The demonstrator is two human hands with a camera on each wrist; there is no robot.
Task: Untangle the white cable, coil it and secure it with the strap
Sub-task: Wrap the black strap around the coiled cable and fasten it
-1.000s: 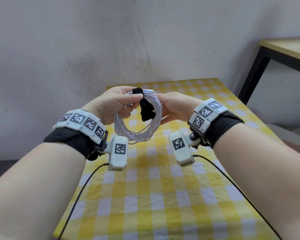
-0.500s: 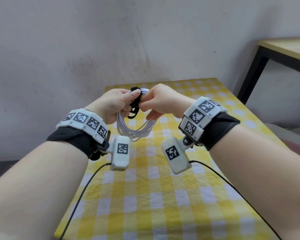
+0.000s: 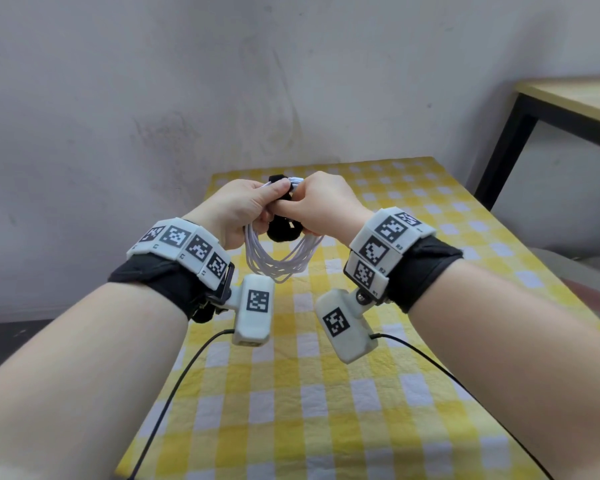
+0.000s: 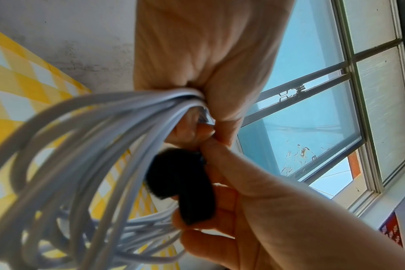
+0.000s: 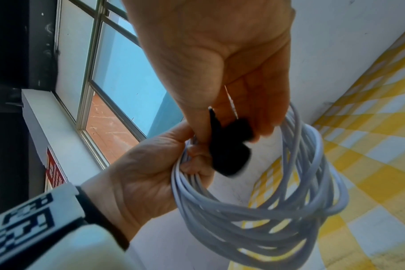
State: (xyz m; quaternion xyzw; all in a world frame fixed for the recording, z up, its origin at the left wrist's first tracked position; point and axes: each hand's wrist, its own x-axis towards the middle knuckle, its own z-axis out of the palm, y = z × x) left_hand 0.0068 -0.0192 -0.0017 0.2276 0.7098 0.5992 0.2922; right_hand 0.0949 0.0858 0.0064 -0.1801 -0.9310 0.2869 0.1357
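Head view. My left hand (image 3: 238, 211) and right hand (image 3: 326, 209) meet in the air above the far half of the tabletop (image 3: 326, 393), which wears a yellow and white check cloth. Left grip: fingers curled round the gathered top of the white cable (image 3: 281, 261), clamped on it. The coil hangs below both hands as a bundle of loops, clear of the cloth. Right grip: fingers curled on the black strap (image 3: 284, 230), which sits at the top of the coil, between the two hands. I log marker bands on both wrists, and a second table (image 3: 568, 98) off the right edge.

Left wrist view. The left hand (image 4: 208, 54) closes over the white cable (image 4: 81, 146) where the strands bunch together. The right hand (image 4: 254, 210) has the black strap (image 4: 183, 182) between thumb and fingers, just beside that bunch. A window (image 4: 335, 109) fills the background.

Right wrist view. The right hand (image 5: 220, 64) pinches the black strap (image 5: 229, 151) with fingertips. The left hand (image 5: 146, 179) holds the white cable (image 5: 266, 210) at the top of the coil; loops blurred. Whether the strap fully encircles the strands I cannot tell.
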